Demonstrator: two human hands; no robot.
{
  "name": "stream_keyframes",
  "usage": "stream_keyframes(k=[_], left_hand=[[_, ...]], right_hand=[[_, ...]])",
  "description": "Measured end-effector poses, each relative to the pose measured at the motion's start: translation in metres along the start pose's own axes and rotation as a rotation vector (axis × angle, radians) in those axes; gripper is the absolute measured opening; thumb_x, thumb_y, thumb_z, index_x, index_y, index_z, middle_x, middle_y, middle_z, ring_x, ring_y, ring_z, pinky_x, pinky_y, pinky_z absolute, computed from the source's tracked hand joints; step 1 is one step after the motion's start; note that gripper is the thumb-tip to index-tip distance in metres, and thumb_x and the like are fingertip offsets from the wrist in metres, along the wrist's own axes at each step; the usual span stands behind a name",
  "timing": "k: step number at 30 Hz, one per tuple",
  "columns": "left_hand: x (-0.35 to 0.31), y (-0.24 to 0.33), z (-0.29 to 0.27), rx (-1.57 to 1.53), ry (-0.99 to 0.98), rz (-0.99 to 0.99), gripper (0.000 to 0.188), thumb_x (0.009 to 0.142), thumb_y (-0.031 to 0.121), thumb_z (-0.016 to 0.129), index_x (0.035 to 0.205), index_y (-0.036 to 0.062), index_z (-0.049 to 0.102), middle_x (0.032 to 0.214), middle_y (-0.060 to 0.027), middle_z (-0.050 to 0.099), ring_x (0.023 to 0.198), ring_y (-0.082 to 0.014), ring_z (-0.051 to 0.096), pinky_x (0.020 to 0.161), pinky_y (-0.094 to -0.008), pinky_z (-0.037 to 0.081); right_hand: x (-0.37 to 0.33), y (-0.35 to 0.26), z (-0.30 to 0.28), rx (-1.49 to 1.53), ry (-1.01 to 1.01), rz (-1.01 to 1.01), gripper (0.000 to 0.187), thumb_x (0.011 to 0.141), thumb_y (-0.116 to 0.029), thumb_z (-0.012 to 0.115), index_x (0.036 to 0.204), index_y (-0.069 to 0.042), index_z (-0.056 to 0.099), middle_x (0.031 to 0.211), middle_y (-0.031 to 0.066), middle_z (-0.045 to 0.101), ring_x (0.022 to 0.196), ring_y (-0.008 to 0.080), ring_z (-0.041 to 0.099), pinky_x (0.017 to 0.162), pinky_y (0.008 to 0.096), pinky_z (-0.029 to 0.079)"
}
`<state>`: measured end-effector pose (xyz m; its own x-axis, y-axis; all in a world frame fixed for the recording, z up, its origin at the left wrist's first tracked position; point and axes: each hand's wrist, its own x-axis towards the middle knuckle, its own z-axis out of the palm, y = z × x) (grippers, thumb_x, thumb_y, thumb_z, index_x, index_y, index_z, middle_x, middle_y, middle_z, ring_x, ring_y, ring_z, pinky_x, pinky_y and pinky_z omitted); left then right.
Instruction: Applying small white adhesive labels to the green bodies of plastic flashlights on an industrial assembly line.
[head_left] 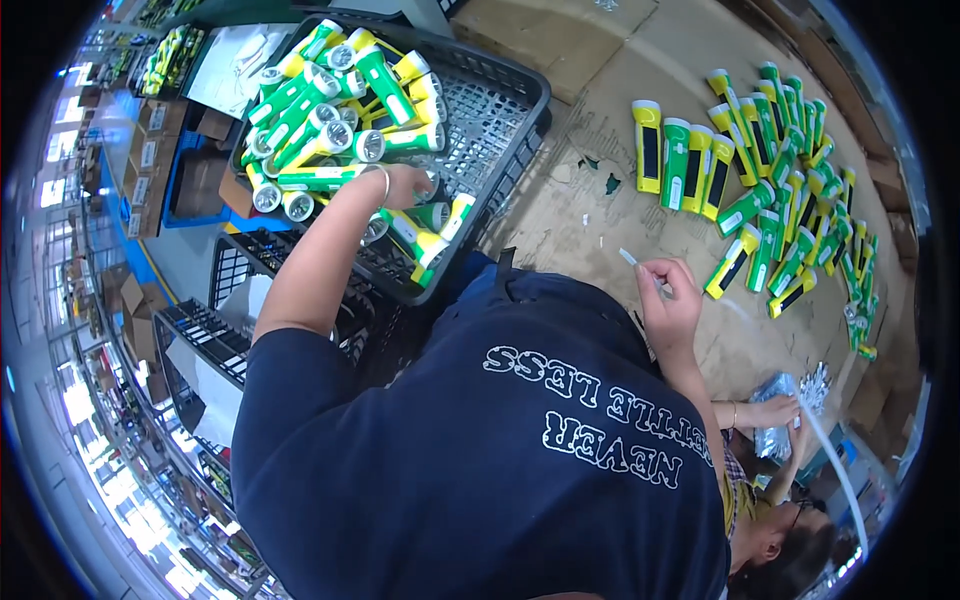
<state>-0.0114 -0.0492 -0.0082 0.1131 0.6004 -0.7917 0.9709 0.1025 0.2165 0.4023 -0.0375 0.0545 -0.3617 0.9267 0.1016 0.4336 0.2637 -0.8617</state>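
My left hand (406, 187) reaches into a black plastic crate (515, 125) heaped with green and yellow flashlights (385, 85). Its fingers curl at the head of a flashlight by the crate's near right part; the fingertips are partly hidden. Over the edge of the work table, my right hand (672, 302) is closed round a slim pale stick (628, 257), whose whitish end points up and left. Across the table, to the right, lie many more flashlights, some in a row, such as a yellow one (648, 150) with a dark panel and a green one (675, 165).
Brown cardboard (590, 225) with small dark scraps (612, 183) covers the table. At the lower right a co-worker's hands (775, 412) hold a clear plastic bag (770, 445) near small silvery parts (815, 388). More black crates (200, 330) stand left of me, beside a blue bin (195, 175).
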Motion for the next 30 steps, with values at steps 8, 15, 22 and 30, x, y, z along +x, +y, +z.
stream_keyframes(k=[8,15,22,30], left_hand=[[-0.047,0.023,0.014,0.174,0.035,-0.064,0.048,0.070,0.028,0.070,0.115,0.0256,0.053,0.113,-0.0030,0.055,0.117,-0.0231,0.045,0.100,-0.0527,0.022],[-0.067,0.094,-0.013,-0.876,0.496,0.448,0.048,0.081,0.025,0.063,0.118,0.0036,0.043,0.099,-0.0101,0.055,0.091,-0.0175,0.052,0.083,-0.0300,0.042],[-0.065,0.194,-0.022,-1.053,0.498,0.736,0.049,0.084,0.003,0.051,0.127,0.0011,0.029,0.104,-0.0074,0.050,0.089,-0.0137,0.055,0.077,-0.0276,0.046],[-0.061,0.209,-0.019,-1.193,0.394,0.795,0.049,0.090,0.022,0.046,0.130,0.0014,0.025,0.108,-0.0094,0.048,0.090,-0.0141,0.053,0.079,-0.0295,0.045]], right_hand=[[0.014,-0.019,0.005,0.069,-0.039,-0.061,0.005,0.078,-0.002,0.062,0.079,0.002,0.058,0.073,0.0076,0.054,0.065,0.0148,0.050,0.060,0.0249,0.040],[0.027,-0.044,0.009,0.379,-0.104,0.091,0.007,0.079,-0.006,0.063,0.082,0.000,0.060,0.077,0.0041,0.056,0.070,0.0105,0.051,0.066,0.0226,0.042],[0.038,-0.063,0.013,0.495,-0.044,0.070,0.010,0.079,-0.008,0.064,0.084,0.000,0.060,0.077,0.0038,0.056,0.069,0.0085,0.051,0.064,0.0221,0.042],[0.036,-0.062,0.010,0.489,0.026,0.011,0.010,0.081,-0.007,0.063,0.085,0.001,0.060,0.077,0.0045,0.055,0.068,0.0087,0.051,0.063,0.0223,0.042]])
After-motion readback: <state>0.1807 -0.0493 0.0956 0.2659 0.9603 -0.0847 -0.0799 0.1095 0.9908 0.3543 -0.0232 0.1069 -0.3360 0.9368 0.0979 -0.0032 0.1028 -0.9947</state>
